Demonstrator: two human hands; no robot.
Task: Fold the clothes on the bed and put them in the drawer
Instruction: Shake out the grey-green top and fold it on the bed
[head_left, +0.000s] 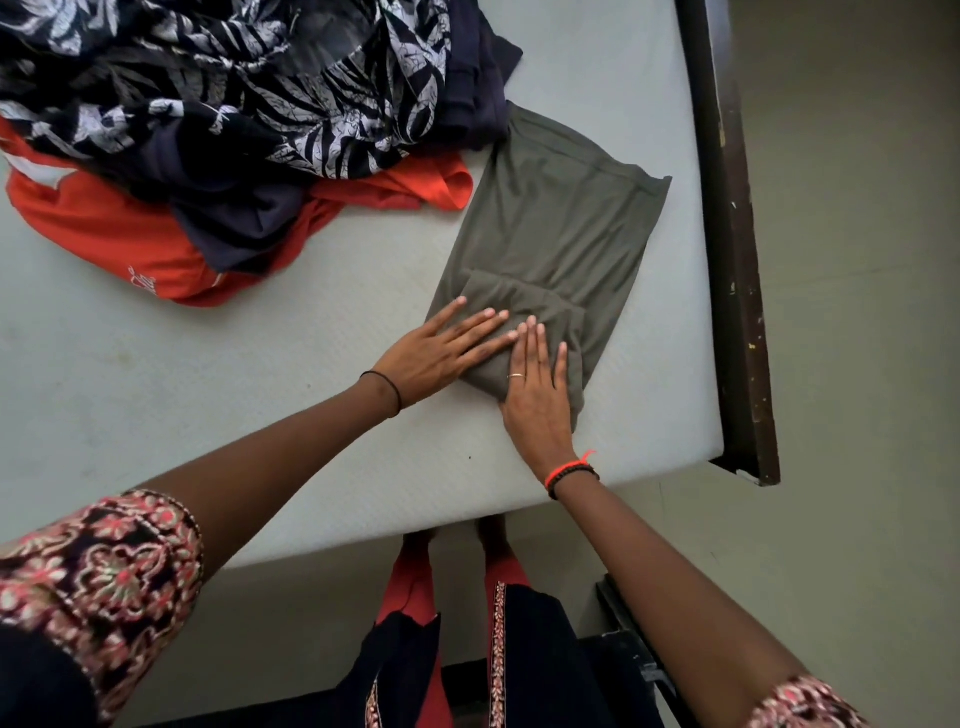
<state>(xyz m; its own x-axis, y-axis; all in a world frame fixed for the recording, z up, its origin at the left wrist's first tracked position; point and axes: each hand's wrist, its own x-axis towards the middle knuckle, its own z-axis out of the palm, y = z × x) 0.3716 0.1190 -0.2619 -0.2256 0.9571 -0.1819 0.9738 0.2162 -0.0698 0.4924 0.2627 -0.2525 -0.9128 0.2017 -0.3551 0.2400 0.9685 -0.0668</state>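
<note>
An olive-green garment (561, 228) lies partly folded into a long strip on the pale mattress (208, 395), near the bed's right side. My left hand (441, 353) presses flat on its near left end with straight fingers. Beside it, my right hand (537, 395) lies flat on the same near end, fingers straight, a ring on one finger. The two hands' fingertips almost touch. An unfolded heap sits at the far left: a dark leaf-print cloth (291, 93), a navy piece (239, 228) and a red garment (119, 239).
A dark wooden bed frame (727, 260) runs along the mattress's right edge, with grey floor (857, 364) beyond it. The mattress's near edge is just in front of my legs. No drawer is in view.
</note>
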